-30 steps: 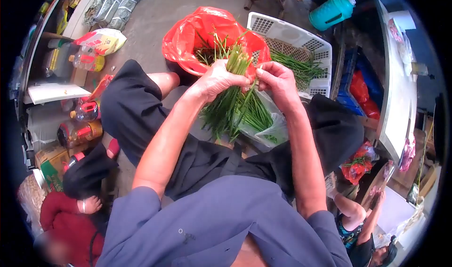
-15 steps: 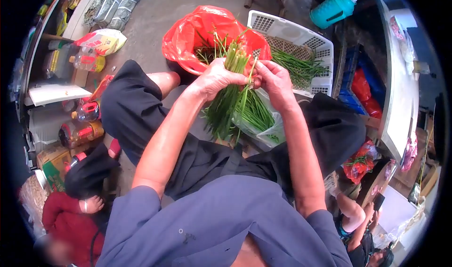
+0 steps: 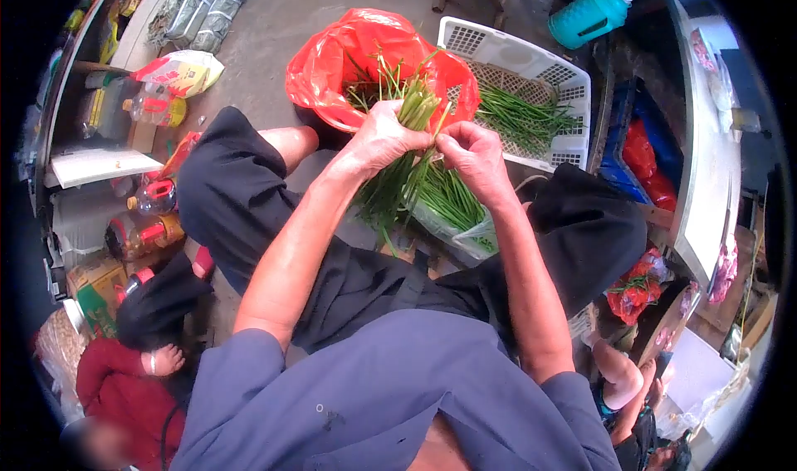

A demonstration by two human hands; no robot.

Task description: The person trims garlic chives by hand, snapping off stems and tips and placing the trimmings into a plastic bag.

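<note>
My left hand (image 3: 383, 141) is closed around a bunch of green chives (image 3: 420, 106). Their pale cut ends point up and away from me, and the leaves hang toward my lap. At the bunch's right side, the thumb and fingers of my right hand (image 3: 476, 157) pinch a chive stalk; its far end is partly hidden. Just beyond my hands stands an open red plastic bag (image 3: 320, 60) with loose chive pieces inside. Below my right hand, more chives (image 3: 448, 195) lie in a clear plastic bag (image 3: 477, 243).
A white slotted crate (image 3: 581, 85) holding chives stands at the upper right, with a teal jug (image 3: 588, 19) behind it. Bottles (image 3: 154, 197) line the left side. A person in a red sleeve (image 3: 108, 371) sits at the lower left; another person's leg (image 3: 618, 375) shows at the lower right.
My right hand has shifted slightly down and left, nearer my left hand. The hanging leaves of the bunch have swung a little to the left.
</note>
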